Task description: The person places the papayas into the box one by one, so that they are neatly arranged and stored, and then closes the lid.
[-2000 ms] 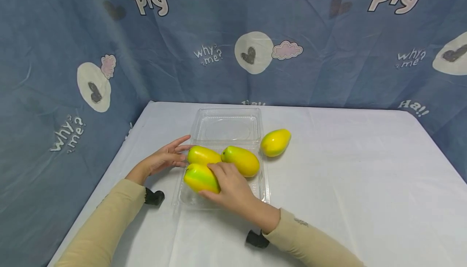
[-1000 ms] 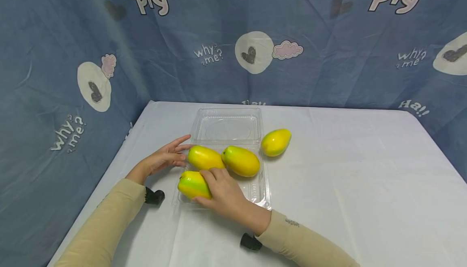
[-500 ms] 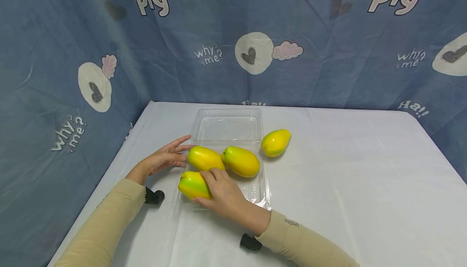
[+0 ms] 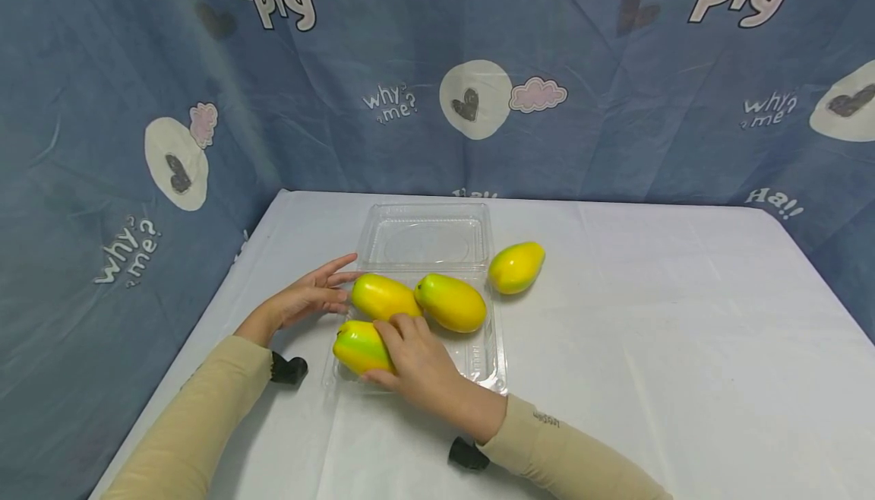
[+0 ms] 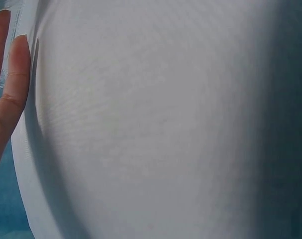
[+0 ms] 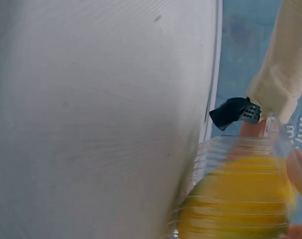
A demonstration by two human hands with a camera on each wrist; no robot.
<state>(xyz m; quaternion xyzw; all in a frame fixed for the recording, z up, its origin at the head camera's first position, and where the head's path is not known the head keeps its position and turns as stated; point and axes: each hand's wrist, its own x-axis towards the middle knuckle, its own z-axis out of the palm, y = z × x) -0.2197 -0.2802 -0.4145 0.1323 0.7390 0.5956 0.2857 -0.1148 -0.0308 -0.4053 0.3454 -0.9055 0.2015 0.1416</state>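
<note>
My right hand (image 4: 427, 367) grips the right end of a yellow-green mango (image 4: 358, 344) at the front left of a clear plastic box (image 4: 488, 356). Behind it in the box lie two more mangoes, one at the left (image 4: 383, 295) and one at the right (image 4: 454, 305), end against side. At the box's left edge is my left hand (image 4: 304, 299), its fingers extended beside the rear left mango. Two of its straight fingers (image 5: 16, 79) show in the left wrist view. Through the ribbed plastic wall, the right wrist view shows blurred yellow fruit (image 6: 235, 199).
The box's clear lid (image 4: 425, 235) lies folded back behind the base. Another mango (image 4: 517, 267) rests on the white tablecloth (image 4: 656, 318), right of the lid hinge. A patterned blue curtain (image 4: 588, 143) stands behind and to the left of the table.
Over the two seconds my right hand has shifted the front mango a little left and nearer to me, away from the rear pair. In the last second both hands stay nearly still.
</note>
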